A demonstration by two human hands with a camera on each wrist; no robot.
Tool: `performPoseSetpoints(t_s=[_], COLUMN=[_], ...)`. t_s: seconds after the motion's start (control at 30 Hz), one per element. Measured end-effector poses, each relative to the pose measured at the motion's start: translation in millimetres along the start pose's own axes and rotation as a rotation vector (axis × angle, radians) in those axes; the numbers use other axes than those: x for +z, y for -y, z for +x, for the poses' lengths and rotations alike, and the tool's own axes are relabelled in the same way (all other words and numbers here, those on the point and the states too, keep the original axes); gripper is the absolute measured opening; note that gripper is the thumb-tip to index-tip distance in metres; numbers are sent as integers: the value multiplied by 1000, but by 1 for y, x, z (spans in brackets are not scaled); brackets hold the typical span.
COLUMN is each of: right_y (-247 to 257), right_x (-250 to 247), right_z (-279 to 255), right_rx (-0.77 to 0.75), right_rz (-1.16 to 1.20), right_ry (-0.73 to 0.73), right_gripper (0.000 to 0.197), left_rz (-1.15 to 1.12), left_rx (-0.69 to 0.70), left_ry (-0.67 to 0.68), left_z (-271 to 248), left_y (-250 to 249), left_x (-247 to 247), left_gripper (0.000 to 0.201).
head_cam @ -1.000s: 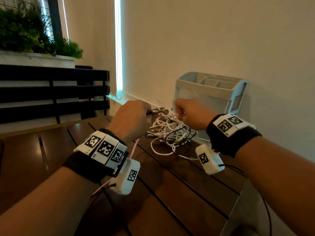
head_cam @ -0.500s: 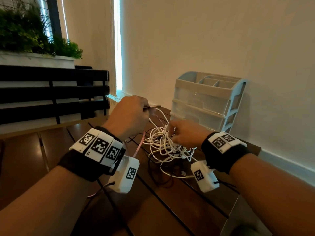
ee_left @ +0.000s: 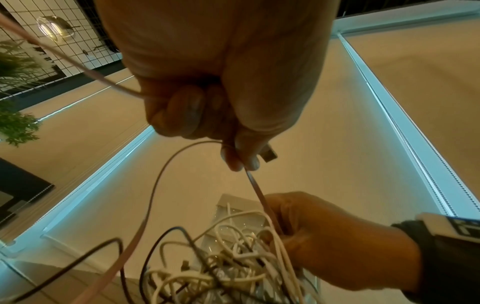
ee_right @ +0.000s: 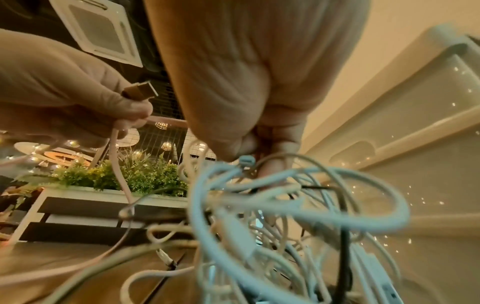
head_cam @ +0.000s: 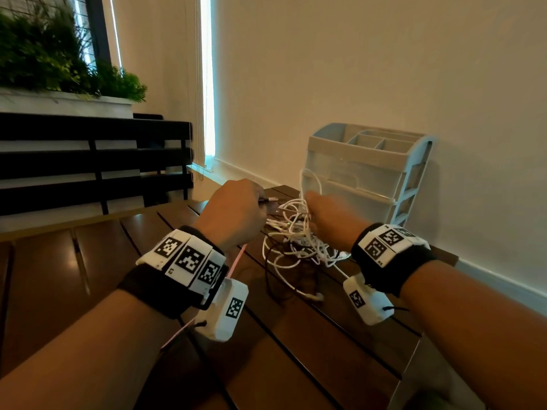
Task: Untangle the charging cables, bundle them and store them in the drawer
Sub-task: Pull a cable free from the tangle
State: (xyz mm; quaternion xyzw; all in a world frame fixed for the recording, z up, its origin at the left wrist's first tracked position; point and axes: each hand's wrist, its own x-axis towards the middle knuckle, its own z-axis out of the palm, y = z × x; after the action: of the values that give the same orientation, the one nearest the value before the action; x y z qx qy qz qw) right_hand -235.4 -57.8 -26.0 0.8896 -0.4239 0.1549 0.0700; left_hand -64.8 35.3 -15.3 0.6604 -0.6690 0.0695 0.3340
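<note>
the tangle of thin white and dark charging cables (head_cam: 299, 241) lies mid-frame in the head view, on the dark brown slatted wooden table (head_cam: 88, 261), just in front of the pale translucent plastic drawer unit (head_cam: 364, 179) standing right of centre against the wall. the left hand (head_cam: 233, 211), left of the tangle, pinches the pale pink flat cable (ee_left: 255, 189) just behind its metal usb plug (ee_left: 269, 154), the other fingers curled in. the right hand (head_cam: 331, 220), at the tangle's upper right, is clenched around a bunch of white loops, lifting part of the mass off the table.

the relation that matters: the pink cable runs taut between the two hands, its long axis slanting from the left pinch down and right into the right hand's grasp, as the left wrist view shows. the plug end is the left hand's, so the freeing pull probably goes leftward, away from the tangle, while the right hand anchors it. the drawers look closed; untangling seems barely begun.
</note>
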Motion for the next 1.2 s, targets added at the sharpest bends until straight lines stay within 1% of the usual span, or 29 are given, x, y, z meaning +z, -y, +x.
performPoseSetpoints(t_s=[0.03,0.07,0.13,0.17,0.23,0.3,0.4,0.47,0.5,0.53,0.63,0.67,0.77,0.83,0.87,0.93,1.0,1.03,1.1,1.13,1.2], right_y=[-1,-1,1,3,5,3,-7,-10,-10,-10,-8,-6,0,3,4,7,7,8,12,17,28], right_x=[-2,-3,-4,-5,-4,-2,1,0,-1,-1,-5,-8,-22,-28,-30,-33,-35,-35,-34,-33,-31], right_z=[1,1,0,-3,-8,-12,-17,-19,-19,-17,-6,-3,2,5,7,8,6,4,-1,-2,-5], right_rx=[14,19,35,49,83,132,199,179,168,157,66,42,-46,-99,-104,-104,-106,-105,-114,-129,-185], right_rz=[-5,16,137,246,487,653,876,979,969,897,389,294,233,156,123,42,44,60,42,7,-65], right_ry=[-27,-37,12,58,148,200,238,293,308,300,184,146,19,-17,-6,68,145,161,150,144,119], right_gripper=[9,15,26,25,17,9,6,6,5,4,8,8,8,11,11,10,11,16,28,26,13], left_rz=[-7,-10,-8,-8,-10,-6,-6,-10,-14,-17,-20,-28,-90,-121,-121,-83,-2,48,104,96,53], left_rx=[-4,-6,-10,-13,-25,-48,-63,-67,-69,-71,-71,-73,-84,-79,-75,-98,-156,-177,-173,-149,-69], left_ry=[-10,-30,-74,-90,-99,-88,-59,-49,-45,-41,-36,-39,-88,-163,-189,-199,-151,-117,-100,-112,-101], left_z=[1,1,2,3,4,4,4,4,4,4,4,4,5,7,7,8,8,7,6,4,1], left_y=[0,0,0,1,5,9,9,8,8,8,6,5,3,6,9,13,20,23,22,18,6], left_x=[1,0,-4,-6,-8,-10,-10,-9,-9,-9,-11,-13,-23,-29,-31,-31,-28,-25,-19,-17,-13], left_gripper=[26,26,24,24,24,26,29,30,29,29,32,33,31,30,29,28,28,26,15,12,11])
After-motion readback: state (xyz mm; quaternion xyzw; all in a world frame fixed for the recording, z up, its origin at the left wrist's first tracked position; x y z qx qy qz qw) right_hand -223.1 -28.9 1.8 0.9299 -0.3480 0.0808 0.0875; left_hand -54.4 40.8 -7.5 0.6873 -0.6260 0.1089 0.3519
